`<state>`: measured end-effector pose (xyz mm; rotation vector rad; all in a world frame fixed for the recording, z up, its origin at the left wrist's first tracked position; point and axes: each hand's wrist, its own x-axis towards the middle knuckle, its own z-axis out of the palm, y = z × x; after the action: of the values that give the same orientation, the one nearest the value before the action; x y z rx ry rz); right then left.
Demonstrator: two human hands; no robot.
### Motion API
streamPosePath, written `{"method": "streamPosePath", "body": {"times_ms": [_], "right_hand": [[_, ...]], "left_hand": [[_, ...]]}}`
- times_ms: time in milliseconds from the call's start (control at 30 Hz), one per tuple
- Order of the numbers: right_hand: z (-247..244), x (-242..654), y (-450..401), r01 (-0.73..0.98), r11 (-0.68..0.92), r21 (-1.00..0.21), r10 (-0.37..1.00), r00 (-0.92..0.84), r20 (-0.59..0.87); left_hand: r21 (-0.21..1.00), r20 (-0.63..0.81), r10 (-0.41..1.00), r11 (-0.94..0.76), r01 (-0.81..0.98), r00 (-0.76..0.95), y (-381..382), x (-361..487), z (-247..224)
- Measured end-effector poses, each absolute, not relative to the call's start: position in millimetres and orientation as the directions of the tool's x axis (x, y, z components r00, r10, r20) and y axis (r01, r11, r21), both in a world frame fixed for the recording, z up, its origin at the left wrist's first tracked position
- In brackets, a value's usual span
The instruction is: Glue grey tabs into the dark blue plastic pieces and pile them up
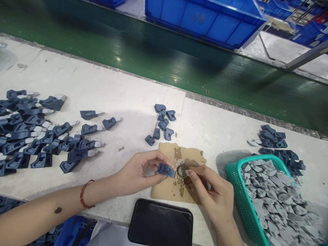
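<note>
Between the thumb and fingers of my left hand (pixel 143 169) is a dark blue plastic part (pixel 166 170), held just left of a small round dish (pixel 182 171). My right hand (pixel 214 191) pinches a small grey plastic piece (pixel 188 173) at the dish's right rim. The dish seems to hold a clear liquid. It stands on a torn piece of brown cardboard (pixel 164 194) with dark wet spots. Beyond the cardboard lie several loose blue parts (pixel 163 124).
A green basket (pixel 237 191) full of grey pieces (pixel 276 198) stands at right, with more blue parts (pixel 273 136) behind. Many blue parts with grey tips (pixel 38 133) cover the left. A black phone (pixel 161 222) lies at the front edge. Blue bins (pixel 205 20) stand beyond the green belt (pixel 128 56).
</note>
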<state>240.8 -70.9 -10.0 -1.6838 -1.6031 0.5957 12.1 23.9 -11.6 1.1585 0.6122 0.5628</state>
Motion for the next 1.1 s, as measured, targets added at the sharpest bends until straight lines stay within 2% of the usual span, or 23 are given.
{"method": "streamPosePath", "body": {"times_ms": [167,300,433,567,700,867,967,1100], "right_hand": [[-10,238,-71,0.302,-0.165,-0.939,0.943,0.328,-0.060],[-7,234,-67,0.104,-0.161,-0.981,0.943,0.310,-0.122],[-7,234,-66,0.010,-0.139,-0.990,0.967,0.216,-0.133],[-5,232,-67,-0.011,-0.116,-0.993,0.982,0.151,-0.116],[-2,226,-68,0.012,-0.078,-0.997,0.984,0.162,-0.075],[-2,225,-70,0.061,-0.005,-0.998,0.976,0.218,0.008],[-3,225,-71,0.118,0.006,-0.993,0.974,0.226,0.033],[-4,222,-72,0.198,0.020,-0.980,0.974,0.218,0.064]], "left_hand": [[0.951,-0.156,0.671,0.301,-0.075,0.725,23,14,-9],[0.949,-0.225,0.660,0.315,0.008,0.716,24,13,-7],[0.926,-0.284,0.649,0.376,0.026,0.706,23,13,-7],[0.911,-0.280,0.611,0.412,0.004,0.741,22,12,-7],[0.903,-0.278,0.546,0.429,0.021,0.790,23,10,-6],[0.947,-0.246,0.539,0.311,0.081,0.806,26,9,-3],[0.947,-0.246,0.553,0.313,0.075,0.796,27,10,-3],[0.954,-0.242,0.491,0.280,0.112,0.837,28,9,-3]]}}
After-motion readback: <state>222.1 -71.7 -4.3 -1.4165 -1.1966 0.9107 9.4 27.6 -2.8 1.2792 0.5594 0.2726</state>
